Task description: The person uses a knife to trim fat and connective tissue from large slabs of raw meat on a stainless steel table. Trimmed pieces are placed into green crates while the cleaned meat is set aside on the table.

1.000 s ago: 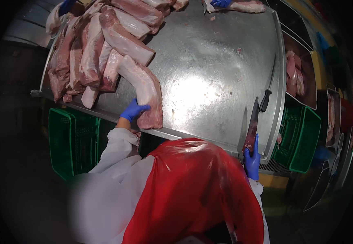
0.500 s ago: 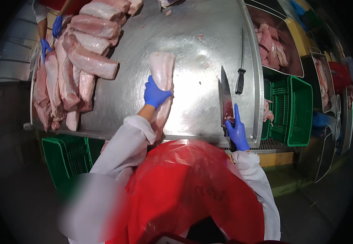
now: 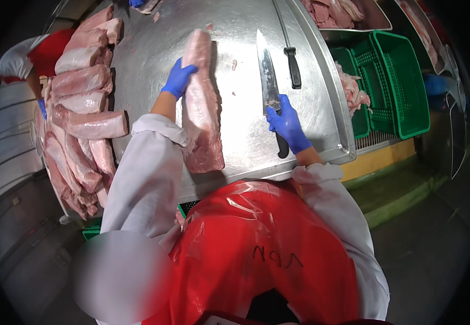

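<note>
A long pale pork loin (image 3: 201, 108) lies lengthwise on the steel table in front of me. My gloved left hand (image 3: 177, 79) grips it from its left side, near the far end, with the thumb over the top. To the right, a large knife (image 3: 268, 70) rests with its blade pointing away from me. Around its heel and the start of its black handle, my gloved right hand (image 3: 289, 125) is closed, thumb on the near-left side. The rear of the handle shows below the hand. Small scraps sit near the blade's heel.
Several loins (image 3: 83, 124) are piled on the left of the steel table (image 3: 240, 157), where a co-worker's gloved hand (image 3: 42, 108) touches the pile. A sharpening steel (image 3: 293, 67) lies right of the knife. Beyond the raised rim stand green crates (image 3: 400, 86) and a meat-filled tub (image 3: 378, 19).
The pork loin's near end has come up fully onto the table. My right hand has closed more around the knife, its index finger no longer stretched out. The whole view has shifted.
</note>
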A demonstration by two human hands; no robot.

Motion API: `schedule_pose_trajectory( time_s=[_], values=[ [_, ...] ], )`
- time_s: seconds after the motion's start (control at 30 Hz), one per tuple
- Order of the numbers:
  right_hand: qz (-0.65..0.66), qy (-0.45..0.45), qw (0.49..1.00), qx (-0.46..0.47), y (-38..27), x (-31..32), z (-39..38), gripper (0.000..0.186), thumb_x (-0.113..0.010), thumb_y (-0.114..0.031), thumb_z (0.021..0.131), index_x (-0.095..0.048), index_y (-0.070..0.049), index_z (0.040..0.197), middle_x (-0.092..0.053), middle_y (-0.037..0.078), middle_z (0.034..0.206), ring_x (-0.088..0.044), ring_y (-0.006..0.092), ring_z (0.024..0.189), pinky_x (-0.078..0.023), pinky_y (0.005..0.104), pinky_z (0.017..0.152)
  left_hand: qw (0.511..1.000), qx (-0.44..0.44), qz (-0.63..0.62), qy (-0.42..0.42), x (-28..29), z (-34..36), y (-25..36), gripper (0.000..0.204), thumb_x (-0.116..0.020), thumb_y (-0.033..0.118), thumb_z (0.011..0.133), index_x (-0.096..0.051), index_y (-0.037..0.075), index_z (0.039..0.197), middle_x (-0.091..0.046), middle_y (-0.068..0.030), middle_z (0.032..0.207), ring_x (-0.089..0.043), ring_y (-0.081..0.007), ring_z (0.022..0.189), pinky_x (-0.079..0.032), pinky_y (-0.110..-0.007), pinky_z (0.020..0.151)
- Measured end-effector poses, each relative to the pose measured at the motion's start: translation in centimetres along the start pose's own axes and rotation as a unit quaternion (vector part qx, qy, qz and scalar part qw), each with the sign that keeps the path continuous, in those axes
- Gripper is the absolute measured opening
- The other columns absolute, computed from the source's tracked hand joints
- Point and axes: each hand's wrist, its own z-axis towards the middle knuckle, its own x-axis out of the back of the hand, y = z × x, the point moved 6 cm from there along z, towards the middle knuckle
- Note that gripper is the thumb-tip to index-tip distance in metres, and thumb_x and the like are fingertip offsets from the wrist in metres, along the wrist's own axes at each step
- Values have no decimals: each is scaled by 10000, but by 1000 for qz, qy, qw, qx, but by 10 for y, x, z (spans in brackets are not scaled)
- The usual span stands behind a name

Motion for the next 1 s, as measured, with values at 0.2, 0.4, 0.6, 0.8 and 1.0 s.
schedule_pose_trajectory(
  time_s=[0.2,0.4,0.6,0.8,1.0],
  values=[
    [-31,9,999,-20,-9,-24,39,658,-589,-115,916,-272,-108,1493,-620,97,718,-585,144,522,-502,307,492,852,-225,453,133,-33,-3,7,856,-529,472,932,-149,8,1543,-115,-238,1606,-183,-434,1456,-139,-535,1172],
    [-57,29,998,29,-56,-46,106,841,-589,-127,901,-112,-252,1582,-650,104,754,-604,162,552,-531,333,552,776,-251,577,49,-89,1,41,691,-469,288,936,-247,5,1527,-142,-223,1611,-113,-421,1489,-112,-516,1198],
    [-111,35,993,28,-87,-62,154,819,-550,-136,893,-102,-200,1576,-679,216,1009,-698,257,691,-572,349,655,799,-319,509,13,-76,5,39,678,-467,259,938,-251,-9,1522,-174,-244,1596,-138,-444,1476,-132,-490,1206],
    [-214,41,966,136,-55,-80,125,795,-566,-195,901,-145,-235,1574,-684,231,939,-710,280,709,-562,381,697,825,-324,462,17,-65,8,34,661,-471,257,940,-278,-8,1513,-171,-252,1594,-149,-462,1466,-130,-492,1207],
    [-216,-52,975,-3,-86,-82,156,823,-503,-149,859,-79,-128,1563,-594,296,1247,-624,442,1096,-494,474,956,822,-318,472,23,-71,5,37,627,-472,262,938,-330,76,1519,-175,-244,1597,-137,-457,1471,-128,-486,1208]
  ],
)
